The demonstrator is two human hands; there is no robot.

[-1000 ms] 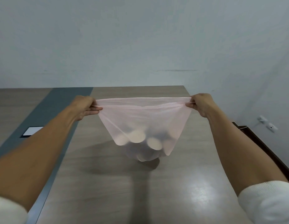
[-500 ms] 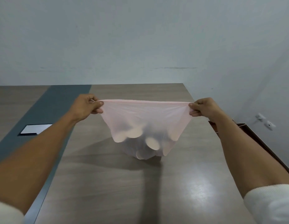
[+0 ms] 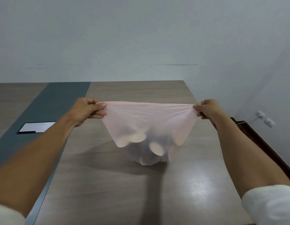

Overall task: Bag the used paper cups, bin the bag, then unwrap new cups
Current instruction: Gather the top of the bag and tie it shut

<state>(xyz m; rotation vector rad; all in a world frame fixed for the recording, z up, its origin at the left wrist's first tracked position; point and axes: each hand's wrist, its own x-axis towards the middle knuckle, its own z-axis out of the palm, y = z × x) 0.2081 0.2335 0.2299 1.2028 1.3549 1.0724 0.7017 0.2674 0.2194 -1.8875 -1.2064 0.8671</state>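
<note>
Bagging looks finished: you have the cups [image 3: 154,147] inside the pink bag [image 3: 149,117], their pale round ends showing through the thin film low in the sack. The bag's bottom seems to rest on the worktop [image 3: 181,184] or hang just over it; the view does not settle which. You are at the closing step, with the mouth stretched flat and taut between your two hands.

Your left hand [image 3: 86,110] pinches one end of the rim, thumb on top and fingers [image 3: 99,113] curled under it. Your right hand [image 3: 206,109] pinches the opposite end the same way, knuckles toward you. Both forearms reach forward and slightly outward at about equal height, white sleeves [image 3: 269,205] pushed back near the elbows.

Next, you probably need to bring the two ends together and knot or twist them, keeping the pull even so the thin film does not tear or slip from a pinch. After that comes the bin, which is not in view, so you will have to turn and find it. No new cups are visible yet either.
</note>
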